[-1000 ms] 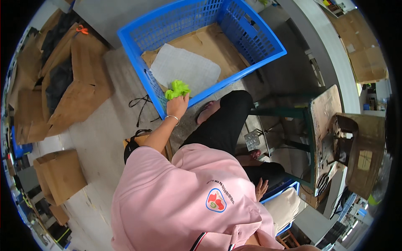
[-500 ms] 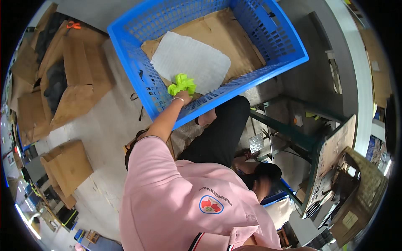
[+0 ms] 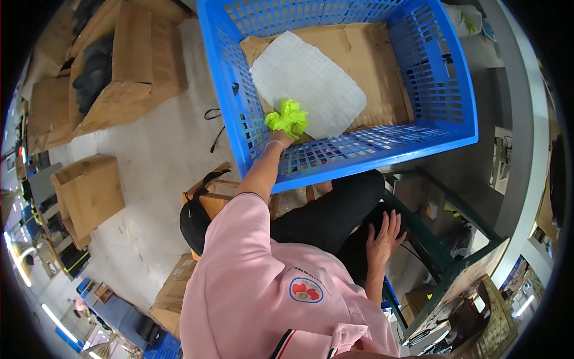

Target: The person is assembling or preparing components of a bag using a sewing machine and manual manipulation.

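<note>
My left hand (image 3: 280, 139) reaches over the near rim of a blue plastic basket (image 3: 335, 179). Bunched in its fingers is a crumpled bright yellow-green sheet (image 3: 288, 119); cloth or plastic, I cannot tell. That bundle lies against the near left edge of a white, textured sheet (image 3: 311, 84), which rests on brown cardboard (image 3: 376, 72) lining the basket's bottom. Lower right, my right hand (image 3: 384, 236) holds nothing. Its fingers are apart, over or against my black-trousered leg (image 3: 317, 215); contact is unclear.
A wooden seat (image 3: 215, 203) with a black bag (image 3: 194, 224) is at my left. Cardboard boxes (image 3: 89, 191) stand on the floor farther left, one holding dark items. A green metal frame (image 3: 430, 245) is close on my right, near a grey post (image 3: 526, 119).
The view has shifted, so the basket appears farther right. My right hand, blurred low near my leg before, is now higher with fingers spread. My left hand still grips the yellow-green sheet.
</note>
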`<state>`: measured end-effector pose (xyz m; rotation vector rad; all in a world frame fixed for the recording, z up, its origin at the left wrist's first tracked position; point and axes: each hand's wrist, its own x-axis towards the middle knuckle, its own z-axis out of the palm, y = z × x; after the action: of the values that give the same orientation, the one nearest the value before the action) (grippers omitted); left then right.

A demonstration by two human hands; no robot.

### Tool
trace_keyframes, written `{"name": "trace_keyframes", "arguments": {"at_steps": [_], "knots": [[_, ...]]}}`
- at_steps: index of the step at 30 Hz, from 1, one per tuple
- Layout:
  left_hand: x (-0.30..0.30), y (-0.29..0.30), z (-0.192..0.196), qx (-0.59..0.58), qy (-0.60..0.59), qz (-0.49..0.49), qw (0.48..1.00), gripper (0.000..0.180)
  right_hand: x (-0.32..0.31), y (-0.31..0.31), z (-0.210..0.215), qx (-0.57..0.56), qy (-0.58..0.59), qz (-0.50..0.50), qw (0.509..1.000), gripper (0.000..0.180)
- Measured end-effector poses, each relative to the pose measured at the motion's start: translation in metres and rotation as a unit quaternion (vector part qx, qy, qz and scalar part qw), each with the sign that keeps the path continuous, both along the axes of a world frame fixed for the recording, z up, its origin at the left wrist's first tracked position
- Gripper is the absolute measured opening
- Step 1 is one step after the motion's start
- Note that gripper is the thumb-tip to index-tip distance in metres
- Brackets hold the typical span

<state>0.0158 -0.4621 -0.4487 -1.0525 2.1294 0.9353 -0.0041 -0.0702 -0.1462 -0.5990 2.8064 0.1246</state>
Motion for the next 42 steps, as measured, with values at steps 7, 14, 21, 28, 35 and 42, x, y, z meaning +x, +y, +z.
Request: {"name": "trace_keyframes", "arguments": {"at_steps": [7, 14, 21, 28, 35, 42], "knots": [[-0.007, -0.009, -0.037, -0.039, -0.075, 0.006, 0.996, 0.089, -0.068, -0.026, -0.055, -0.016, -0.092, 0.009, 0.996, 0.049], [-0.014, -0.008, -0.111, -0.129, -0.066, 0.031, 0.989, 0.107, -0.101, -0.039, -0.074, -0.061, -0.155, 0.021, 0.986, 0.040], [-0.037, -0.011, -0.133, -0.123, -0.154, 0.096, 0.976, 0.073, -0.132, -0.065, -0.070, -0.084, -0.208, 0.042, 0.974, 0.038], [-0.061, -0.001, -0.018, -0.040, -0.066, 0.185, 0.980, 0.050, -0.133, -0.056, -0.072, -0.102, -0.217, 0.059, 0.969, 0.029], [-0.072, -0.001, 0.232, 0.183, 0.154, 0.209, 0.948, 0.049, -0.128, -0.121, 0.030, -0.365, -0.389, -0.162, 0.830, 0.041], [-0.038, 0.066, 0.380, 0.362, 0.259, 0.061, 0.893, 0.042, -0.131, -0.164, 0.126, -0.386, -0.547, -0.442, 0.598, 0.069]]}}
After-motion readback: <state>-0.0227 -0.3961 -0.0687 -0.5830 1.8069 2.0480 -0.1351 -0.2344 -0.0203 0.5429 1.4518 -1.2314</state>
